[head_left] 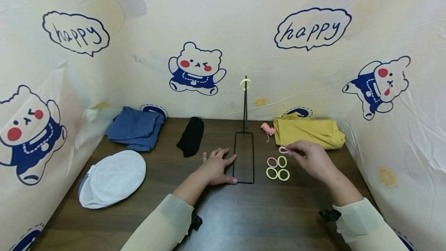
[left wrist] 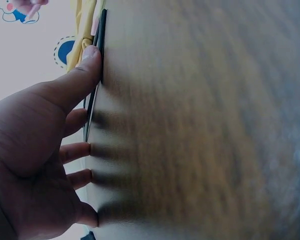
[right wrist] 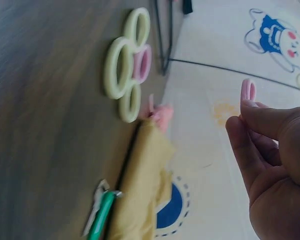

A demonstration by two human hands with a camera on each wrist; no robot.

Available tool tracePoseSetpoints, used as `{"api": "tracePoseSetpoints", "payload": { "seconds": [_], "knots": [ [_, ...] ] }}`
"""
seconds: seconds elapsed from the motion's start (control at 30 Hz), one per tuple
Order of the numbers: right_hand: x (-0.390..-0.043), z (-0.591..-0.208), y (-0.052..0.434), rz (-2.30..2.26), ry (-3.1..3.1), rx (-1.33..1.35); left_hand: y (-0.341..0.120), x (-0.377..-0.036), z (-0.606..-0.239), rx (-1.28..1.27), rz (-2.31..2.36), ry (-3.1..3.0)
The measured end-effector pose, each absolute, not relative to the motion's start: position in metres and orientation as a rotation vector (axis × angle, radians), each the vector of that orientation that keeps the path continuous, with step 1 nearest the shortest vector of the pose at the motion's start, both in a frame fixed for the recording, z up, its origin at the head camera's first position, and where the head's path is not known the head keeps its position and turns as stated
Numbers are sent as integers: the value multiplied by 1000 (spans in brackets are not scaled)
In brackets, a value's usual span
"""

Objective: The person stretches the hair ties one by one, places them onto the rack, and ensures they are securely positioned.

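Observation:
A black wire stand [head_left: 244, 158] has a flat rectangular base on the dark wooden table [head_left: 223, 212] and an upright rod. One yellow-green ring [head_left: 245, 84] hangs at the rod's top. My left hand [head_left: 230, 167] lies flat on the table, thumb and fingers straight, touching the base's left edge [left wrist: 101, 35]. My right hand [head_left: 290, 151] pinches a pink hair ring [head_left: 283, 150] between thumb and fingertips, just above the table; the right wrist view shows this ring [right wrist: 248, 91] held clear of everything. Several more rings [head_left: 277, 168], one pink and the others yellow-green, lie clustered right of the base [right wrist: 125, 65].
A yellow cloth [head_left: 308, 131] and a small pink scrunchie [head_left: 267, 128] lie behind the rings. A black sock [head_left: 191, 136] and a blue cloth [head_left: 136, 128] lie at the back left, a white mesh cap [head_left: 113, 177] at front left. Printed sheeting walls the table on three sides.

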State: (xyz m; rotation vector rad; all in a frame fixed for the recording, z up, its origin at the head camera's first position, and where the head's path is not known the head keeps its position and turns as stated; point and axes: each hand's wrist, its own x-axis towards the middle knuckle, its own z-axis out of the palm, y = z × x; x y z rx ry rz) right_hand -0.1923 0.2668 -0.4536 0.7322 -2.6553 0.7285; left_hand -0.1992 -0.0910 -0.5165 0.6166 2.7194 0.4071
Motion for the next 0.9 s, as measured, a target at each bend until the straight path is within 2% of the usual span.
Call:
{"api": "tracePoseSetpoints", "payload": {
  "seconds": [0.9],
  "knots": [
    [-176, -368, 208, 837, -2216, 1066, -90, -200, -516, 613, 428, 2723]
  ]
}}
